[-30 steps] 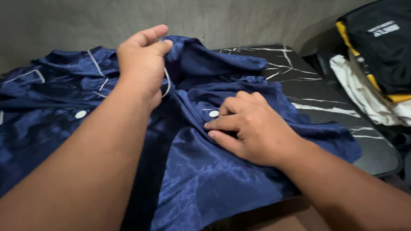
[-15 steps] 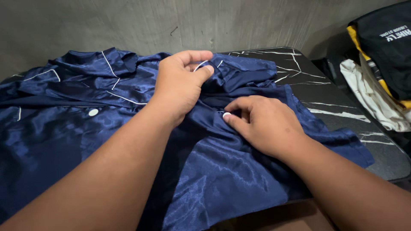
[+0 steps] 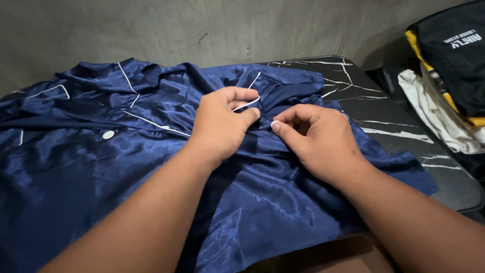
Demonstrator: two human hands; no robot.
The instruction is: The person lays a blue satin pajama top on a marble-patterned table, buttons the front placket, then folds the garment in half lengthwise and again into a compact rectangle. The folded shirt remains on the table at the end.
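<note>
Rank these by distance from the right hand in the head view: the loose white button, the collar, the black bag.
From the right hand:
1. White button, left, on the navy shirt.
2. Black bag, upper right, off the table.
3. Collar, far left, by the wall.
Bag and collar are close; rank loosely.

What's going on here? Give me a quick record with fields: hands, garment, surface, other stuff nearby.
Left hand: pinches a white-piped edge of the shiny navy satin shirt.
Right hand: fingers pinch a small white button at the shirt's front.
Shirt: spread out and rumpled; another white button shows at left.
Surface: black marble-look table with white veins.
Nearby: pile of black, yellow and white clothes at right.
</note>
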